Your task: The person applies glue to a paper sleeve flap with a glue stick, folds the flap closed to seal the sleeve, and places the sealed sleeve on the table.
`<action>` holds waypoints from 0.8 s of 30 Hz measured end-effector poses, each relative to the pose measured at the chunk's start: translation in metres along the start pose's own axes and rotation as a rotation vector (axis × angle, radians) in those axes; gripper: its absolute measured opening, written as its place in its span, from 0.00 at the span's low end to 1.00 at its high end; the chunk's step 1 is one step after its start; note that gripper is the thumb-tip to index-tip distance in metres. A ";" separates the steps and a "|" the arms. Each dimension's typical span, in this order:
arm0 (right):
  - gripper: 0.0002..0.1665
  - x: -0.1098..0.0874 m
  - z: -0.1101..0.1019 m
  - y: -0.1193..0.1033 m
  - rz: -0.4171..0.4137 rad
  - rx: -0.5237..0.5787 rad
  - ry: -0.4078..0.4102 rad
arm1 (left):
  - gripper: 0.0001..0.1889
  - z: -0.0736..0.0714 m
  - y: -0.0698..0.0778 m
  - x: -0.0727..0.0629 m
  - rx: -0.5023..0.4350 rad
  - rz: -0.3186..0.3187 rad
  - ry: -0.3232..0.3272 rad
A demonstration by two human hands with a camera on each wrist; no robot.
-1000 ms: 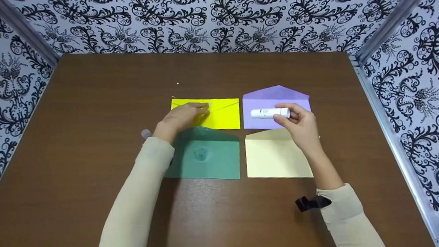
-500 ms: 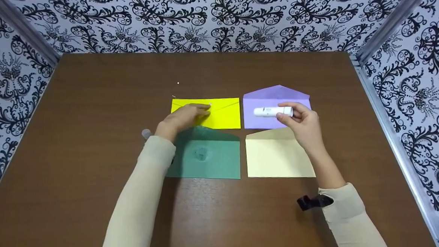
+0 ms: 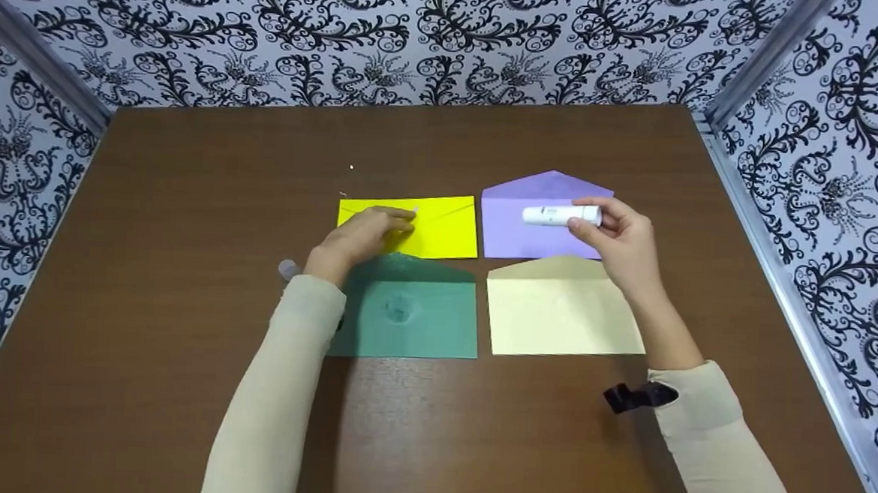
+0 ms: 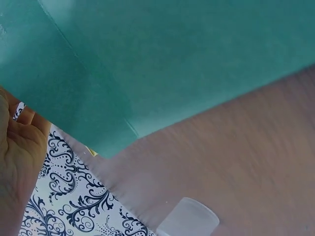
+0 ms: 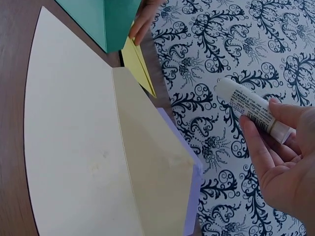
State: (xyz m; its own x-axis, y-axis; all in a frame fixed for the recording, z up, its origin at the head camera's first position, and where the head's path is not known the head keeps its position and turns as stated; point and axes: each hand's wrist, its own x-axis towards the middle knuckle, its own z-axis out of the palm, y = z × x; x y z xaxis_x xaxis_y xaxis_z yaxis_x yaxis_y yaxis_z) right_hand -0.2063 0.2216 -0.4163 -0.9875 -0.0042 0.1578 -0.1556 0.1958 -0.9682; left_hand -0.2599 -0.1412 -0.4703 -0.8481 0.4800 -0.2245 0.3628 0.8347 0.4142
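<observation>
My left hand point(image 3: 358, 239) rests on the yellow envelope point(image 3: 447, 228), its fingers lying over the folded-down flap. Between the thumb and fingers of my right hand point(image 3: 625, 245) is a white glue stick point(image 3: 549, 215), held level above the purple envelope point(image 3: 503, 238). Printed text shows on the glue stick's barrel in the right wrist view. That purple envelope lies with its flap spread upward. Nearer to me are a green envelope point(image 3: 435, 321), with a round mark on it, and a cream envelope point(image 3: 555, 320); their flaps are up too.
A translucent cap point(image 3: 287, 270) sits on the brown table point(image 3: 179, 338), left of my left wrist. Small white specks lie behind the yellow envelope. Patterned panels point(image 3: 382, 41) border the table at the back and sides.
My right hand has shifted a little to the right with the glue stick, uncovering more of the cream envelope. My left hand has kept its place on the yellow envelope.
</observation>
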 end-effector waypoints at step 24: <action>0.20 0.028 -0.031 0.019 0.033 -0.173 0.020 | 0.20 -0.021 0.036 0.010 -0.057 -0.033 0.119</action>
State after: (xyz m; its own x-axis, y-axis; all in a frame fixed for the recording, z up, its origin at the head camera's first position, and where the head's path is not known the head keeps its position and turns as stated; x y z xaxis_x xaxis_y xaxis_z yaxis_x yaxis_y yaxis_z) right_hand -0.2363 0.2558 -0.4237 -0.9910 0.0240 0.1316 -0.1141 0.3612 -0.9255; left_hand -0.2635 -0.1117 -0.4392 -0.9001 0.4144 -0.1342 0.3142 0.8311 0.4589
